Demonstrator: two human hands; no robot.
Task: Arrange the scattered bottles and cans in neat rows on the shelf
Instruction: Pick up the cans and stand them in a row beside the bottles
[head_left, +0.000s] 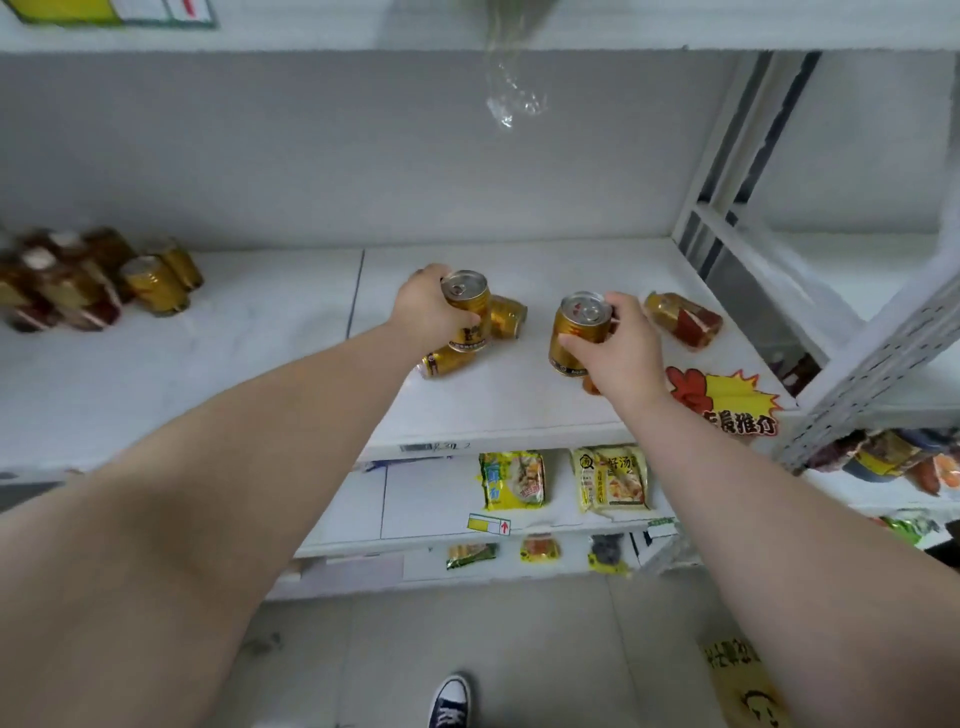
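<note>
left hand (423, 306): wrapped round an upright gold can (466, 310), held over two cans lying on their sides (506, 317).
right hand (618, 345): closed on a second upright gold can (576, 332), thumb in front.
shelf (519, 410): white; a bottle (683, 319) is lying flat at right, blurred group of cans and bottles (88, 280) stood at far left.
step: both cans probably being carried to the row.
tip: cans should be kept upright, set down flush beside the left group, labels forward; toppled cans to be avoided.
</note>
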